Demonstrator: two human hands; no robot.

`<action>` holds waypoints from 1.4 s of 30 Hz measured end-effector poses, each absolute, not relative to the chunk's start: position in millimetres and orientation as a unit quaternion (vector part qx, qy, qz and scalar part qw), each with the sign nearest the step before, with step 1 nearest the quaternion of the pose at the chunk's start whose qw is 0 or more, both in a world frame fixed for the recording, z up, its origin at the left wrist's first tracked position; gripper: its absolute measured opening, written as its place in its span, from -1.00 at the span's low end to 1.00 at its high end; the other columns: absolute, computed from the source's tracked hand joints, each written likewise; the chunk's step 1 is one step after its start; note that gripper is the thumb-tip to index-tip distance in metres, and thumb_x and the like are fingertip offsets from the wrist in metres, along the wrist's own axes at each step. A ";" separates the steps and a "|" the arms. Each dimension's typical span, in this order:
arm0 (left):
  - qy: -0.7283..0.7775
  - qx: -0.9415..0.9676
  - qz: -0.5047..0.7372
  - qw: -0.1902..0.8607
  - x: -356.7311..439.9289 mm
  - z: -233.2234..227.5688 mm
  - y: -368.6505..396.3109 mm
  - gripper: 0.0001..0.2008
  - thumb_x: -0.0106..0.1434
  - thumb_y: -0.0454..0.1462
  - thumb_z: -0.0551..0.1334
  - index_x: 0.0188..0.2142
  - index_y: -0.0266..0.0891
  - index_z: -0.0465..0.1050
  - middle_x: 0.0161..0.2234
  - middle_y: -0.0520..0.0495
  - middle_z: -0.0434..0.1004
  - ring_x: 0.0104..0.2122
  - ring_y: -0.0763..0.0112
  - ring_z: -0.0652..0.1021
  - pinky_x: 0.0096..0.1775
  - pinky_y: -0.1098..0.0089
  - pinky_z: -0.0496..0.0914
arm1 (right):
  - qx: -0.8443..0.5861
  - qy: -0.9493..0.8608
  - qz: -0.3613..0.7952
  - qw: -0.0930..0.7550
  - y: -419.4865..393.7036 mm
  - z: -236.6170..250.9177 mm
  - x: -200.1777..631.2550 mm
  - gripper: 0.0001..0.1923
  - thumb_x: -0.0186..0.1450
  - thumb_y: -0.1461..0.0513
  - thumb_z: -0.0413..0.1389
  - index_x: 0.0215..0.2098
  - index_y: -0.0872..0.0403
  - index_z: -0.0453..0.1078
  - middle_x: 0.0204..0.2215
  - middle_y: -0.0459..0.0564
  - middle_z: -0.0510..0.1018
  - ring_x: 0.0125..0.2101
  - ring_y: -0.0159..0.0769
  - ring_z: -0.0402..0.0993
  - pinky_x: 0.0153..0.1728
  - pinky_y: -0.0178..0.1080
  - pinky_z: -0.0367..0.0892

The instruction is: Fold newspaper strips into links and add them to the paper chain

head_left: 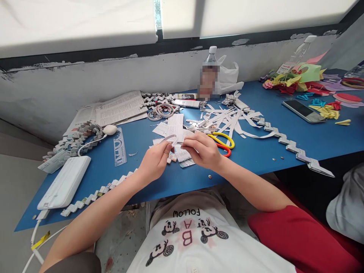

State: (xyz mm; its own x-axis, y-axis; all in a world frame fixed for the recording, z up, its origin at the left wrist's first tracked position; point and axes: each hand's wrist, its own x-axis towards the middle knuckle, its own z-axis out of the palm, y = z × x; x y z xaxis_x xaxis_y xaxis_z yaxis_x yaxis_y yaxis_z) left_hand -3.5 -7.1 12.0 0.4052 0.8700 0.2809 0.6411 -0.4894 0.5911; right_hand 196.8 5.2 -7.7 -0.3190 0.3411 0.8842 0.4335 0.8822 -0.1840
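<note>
A: Paper, mostly newsprint, is cut into strips all over the blue table [250,151]. Why is the one strip up off it?

B: Seen from the head camera, both hands pinch the paper strip [170,138] between them: the left hand [155,161] closes thumb and fingers on its near end, the right hand [202,149] nips the other. Held just above the table, it bows into a loop, which looks like shaping room for a fold

A: And the scissors [223,142]?

B: They lie just beyond the right hand, handles toward it, probably kept close for cutting. The loose strips [227,121] are heaped behind them

A: Finished pieces?

B: A folded paper chain [287,142] runs off to the right and another chain [93,197] lies along the near edge by the left forearm, both apparently pushed clear of the middle. A power bank [64,182] sits far left, a phone [304,111] well apart on the right
</note>
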 end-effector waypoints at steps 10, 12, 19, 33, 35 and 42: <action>0.650 0.736 0.188 -0.009 -24.7 20.3 31.5 -0.55 0.41 -0.17 -0.20 -0.25 -0.27 0.42 -0.41 -0.18 0.51 -0.31 0.12 0.51 -0.22 0.21 0.31 | -0.500 -0.634 0.488 0.332 -2.0 -4.7 230.0 -0.68 0.15 0.02 0.20 -0.35 0.12 0.49 -0.49 -0.04 0.50 -0.50 -0.36 0.37 -0.45 -0.25 0.28; 0.663 0.742 0.089 -0.052 -22.1 12.6 32.0 -0.54 0.39 -0.21 -0.19 -0.21 -0.35 0.44 -0.29 -0.32 0.53 -0.20 -0.01 0.51 -0.14 0.10 0.31 | -0.518 -0.620 0.527 0.266 -2.2 -10.2 230.1 -0.64 0.12 -0.01 0.21 -0.35 0.14 0.50 -0.52 -0.06 0.48 -0.51 -0.39 0.33 -0.47 -0.28 0.22; 0.550 0.821 0.136 -0.070 -14.2 0.3 20.2 -0.58 0.36 -0.26 -0.05 0.07 -0.43 0.37 0.04 -0.40 0.41 0.03 0.00 0.43 0.02 0.06 0.33 | -0.571 -0.612 0.502 0.219 -9.5 -13.8 228.3 -0.64 0.10 0.02 0.19 -0.36 0.17 0.50 -0.63 -0.13 0.38 -0.59 -0.42 0.22 -0.54 -0.30 0.08; 0.225 0.973 0.051 0.021 3.9 -14.3 -0.8 -0.61 0.41 -0.13 -0.02 0.04 -0.16 0.47 -0.02 -0.19 0.49 -0.13 0.25 0.51 -0.16 0.28 0.40 | -0.612 -0.620 0.439 0.220 -21.8 -25.2 216.9 -0.83 0.20 0.16 0.12 -0.41 0.11 0.47 -0.70 -0.13 0.42 -0.80 -0.44 0.22 -0.81 -0.34 0.11; 0.222 0.973 0.052 0.017 3.9 -13.9 -0.5 -0.61 0.41 -0.12 -0.02 0.02 -0.16 0.49 -0.03 -0.19 0.49 -0.14 0.25 0.51 -0.18 0.29 0.40 | -0.616 -0.626 0.424 0.223 -22.4 -24.4 216.4 -0.85 0.19 0.18 0.13 -0.44 0.11 0.44 -0.71 -0.13 0.43 -0.81 -0.44 0.23 -0.80 -0.34 0.11; 0.206 0.977 0.044 0.005 4.6 -11.5 0.1 -0.60 0.41 -0.14 -0.02 -0.01 -0.19 0.52 -0.04 -0.18 0.50 -0.15 0.27 0.51 -0.17 0.30 0.40 | -0.624 -0.596 0.446 0.238 -21.4 -26.3 218.4 -0.86 0.16 0.19 0.17 -0.39 0.07 0.31 -0.68 -0.17 0.42 -0.80 -0.43 0.24 -0.85 -0.35 0.13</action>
State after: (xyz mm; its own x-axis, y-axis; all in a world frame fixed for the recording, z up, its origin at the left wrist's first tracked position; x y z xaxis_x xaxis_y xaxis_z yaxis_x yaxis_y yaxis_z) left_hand 4.6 0.1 -11.5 0.9108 0.4041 0.0840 0.4032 -0.9147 0.0283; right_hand 218.4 -21.4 -26.3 -0.1089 0.9559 -0.2729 0.5321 -0.1758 -0.8282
